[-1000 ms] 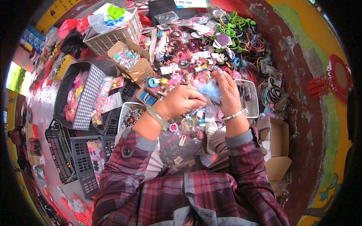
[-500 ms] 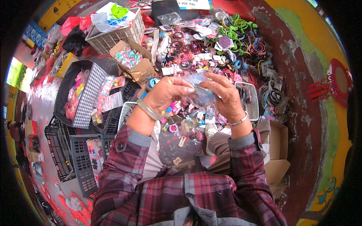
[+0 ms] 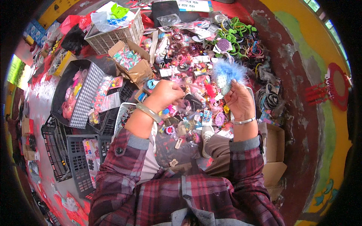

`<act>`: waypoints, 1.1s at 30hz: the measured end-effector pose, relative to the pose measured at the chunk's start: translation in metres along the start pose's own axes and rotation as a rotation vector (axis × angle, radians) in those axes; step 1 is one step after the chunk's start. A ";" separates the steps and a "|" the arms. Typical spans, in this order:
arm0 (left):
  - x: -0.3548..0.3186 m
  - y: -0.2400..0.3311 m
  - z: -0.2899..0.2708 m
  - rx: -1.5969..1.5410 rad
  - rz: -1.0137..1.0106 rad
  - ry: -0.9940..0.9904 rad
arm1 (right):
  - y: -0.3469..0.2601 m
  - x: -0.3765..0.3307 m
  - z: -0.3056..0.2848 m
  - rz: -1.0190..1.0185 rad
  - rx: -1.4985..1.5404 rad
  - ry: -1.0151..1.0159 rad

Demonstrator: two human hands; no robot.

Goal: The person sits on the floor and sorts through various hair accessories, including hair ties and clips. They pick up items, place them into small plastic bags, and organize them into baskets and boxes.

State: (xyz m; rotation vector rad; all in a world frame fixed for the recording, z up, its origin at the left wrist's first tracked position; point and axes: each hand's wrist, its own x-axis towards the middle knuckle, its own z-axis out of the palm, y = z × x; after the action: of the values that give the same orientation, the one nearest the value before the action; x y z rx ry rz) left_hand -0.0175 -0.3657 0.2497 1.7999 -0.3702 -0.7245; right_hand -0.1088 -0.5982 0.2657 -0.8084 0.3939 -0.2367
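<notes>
Plaid shirt [image 3: 158, 201] worn, checked in dark red, near-black and grey. Sleeves [image 3: 245, 167] finished with plain grey cuffs [image 3: 137, 142]; dark round button [image 3: 119, 151] sewn on left sleeve. Front fastened with dark button [image 3: 186, 196]. Thick pale bangle [image 3: 149, 112] worn on left wrist, slim silvery bracelet [image 3: 245, 121] on right. Legs covered by greyish-brown trousers [image 3: 218, 150]; whitish shoe [image 3: 206, 138] worn.

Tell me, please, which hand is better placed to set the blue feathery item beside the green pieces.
Probably the right hand: it holds the blue feathery item and is nearer the green pieces; the left hand is farther from both.
</notes>
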 end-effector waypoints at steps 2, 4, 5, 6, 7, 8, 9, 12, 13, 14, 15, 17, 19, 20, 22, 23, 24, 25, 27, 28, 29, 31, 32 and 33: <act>0.006 -0.009 0.000 -0.024 0.025 -0.015 | 0.000 -0.001 0.003 -0.052 -0.113 -0.031; 0.004 -0.005 0.004 -0.020 0.026 0.008 | 0.000 -0.004 0.005 -0.105 -0.141 -0.121; 0.003 -0.001 0.006 -0.026 0.008 0.005 | -0.002 -0.006 0.006 -0.132 -0.155 -0.166; 0.001 0.002 0.007 -0.031 -0.010 0.007 | -0.004 -0.009 0.009 -0.130 -0.133 -0.265; 0.000 0.003 0.007 -0.037 -0.027 0.006 | -0.002 -0.014 0.018 -0.161 -0.174 -0.217; 0.000 0.001 0.008 -0.070 -0.018 0.014 | 0.001 -0.019 0.031 -0.191 -0.215 -0.169; 0.001 0.000 0.008 -0.064 -0.011 0.004 | 0.002 -0.024 0.038 -0.225 -0.256 -0.120; 0.000 0.004 0.009 -0.027 -0.020 0.007 | 0.009 -0.025 0.031 -0.316 -0.466 -0.257; 0.001 0.002 0.011 -0.021 -0.003 0.005 | 0.012 -0.025 0.029 -0.363 -0.540 -0.296; 0.002 0.000 0.012 -0.015 0.015 0.003 | 0.021 -0.025 0.031 -0.380 -0.485 -0.305; 0.004 -0.001 0.013 -0.008 0.033 -0.002 | 0.027 -0.023 0.029 -0.349 -0.457 -0.295; 0.009 -0.010 0.017 -0.022 0.151 -0.007 | 0.032 -0.013 0.022 -0.624 -0.737 -0.338; 0.010 -0.013 0.018 -0.051 0.186 -0.018 | 0.038 -0.009 0.022 -0.640 -0.778 -0.330; 0.009 -0.014 0.019 -0.153 0.130 -0.047 | 0.040 -0.008 0.021 -0.649 -0.800 -0.326; 0.005 -0.003 0.015 -0.098 0.028 -0.078 | 0.040 -0.007 0.018 -0.649 -0.841 -0.292; 0.005 0.000 0.014 -0.070 -0.024 -0.093 | 0.039 -0.007 0.016 -0.649 -0.862 -0.274; 0.006 -0.002 0.013 -0.109 -0.023 -0.098 | 0.038 -0.007 0.017 -0.653 -0.920 -0.250; 0.008 -0.005 0.012 -0.147 -0.022 -0.102 | 0.035 -0.008 0.018 -0.657 -0.978 -0.226; 0.006 -0.004 0.013 -0.203 -0.007 -0.082 | 0.031 -0.010 0.020 -0.665 -1.076 -0.197; 0.003 0.001 0.015 -0.221 0.007 -0.056 | 0.029 -0.011 0.021 -0.669 -1.116 -0.193; 0.001 0.004 0.016 -0.239 0.021 -0.031 | 0.027 -0.012 0.021 -0.674 -1.156 -0.189; 0.004 -0.001 0.015 -0.254 0.031 -0.054 | 0.024 -0.013 0.024 -0.690 -1.265 -0.188; 0.006 -0.004 0.014 -0.262 0.035 -0.066 | 0.023 -0.013 0.025 -0.698 -1.319 -0.187; 0.006 -0.005 0.014 -0.238 0.061 -0.063 | 0.023 -0.014 0.025 -0.728 -1.351 -0.191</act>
State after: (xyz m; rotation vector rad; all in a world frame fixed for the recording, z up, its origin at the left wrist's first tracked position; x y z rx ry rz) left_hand -0.0224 -0.3783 0.2399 1.5389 -0.3627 -0.7510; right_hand -0.1091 -0.5619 0.2678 -2.2893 0.0008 -0.5774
